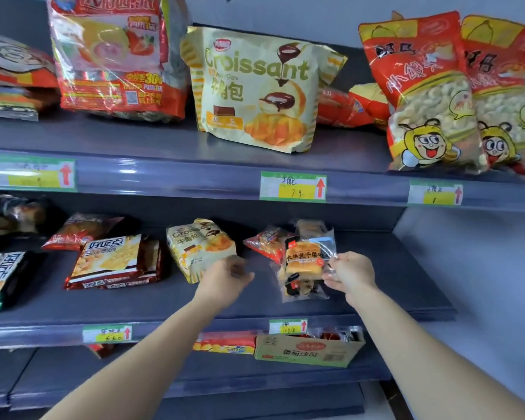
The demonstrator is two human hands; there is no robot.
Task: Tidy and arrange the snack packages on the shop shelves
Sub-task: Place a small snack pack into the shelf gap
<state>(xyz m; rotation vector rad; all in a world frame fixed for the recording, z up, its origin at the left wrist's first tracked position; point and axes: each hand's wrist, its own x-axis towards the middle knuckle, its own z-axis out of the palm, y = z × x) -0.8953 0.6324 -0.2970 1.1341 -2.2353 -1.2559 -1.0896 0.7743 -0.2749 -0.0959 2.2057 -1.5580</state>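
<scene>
A clear plastic bread packet with an orange label is held upright on the grey middle shelf, towards its right end, and its lower edge appears to rest on the shelf board. It is pinched at its right-hand edge by the right hand, whose fingers are clamped with the thumb on the crinkled film. The grip at the seam is judged to be chosen so that the soft loaf inside is not squashed and the label faces the aisle. Similar clear packets are seen below and behind it, so it is probably being stood at the front of its own group, above the small green-edged price tag on the shelf lip.

The left hand is blurred. Its fingers look curled, just in front of a small cream-yellow croissant bag that lies tilted on the same shelf, but it cannot be told whether anything is touched or gripped. That bag is judged the likely next thing to be straightened, since it lies askew, while the large cream croissant bag on the shelf above stands upright over its own tag. A small red wrapped packet is tucked behind the bread and could be knocked if the packet is pushed back.
</scene>
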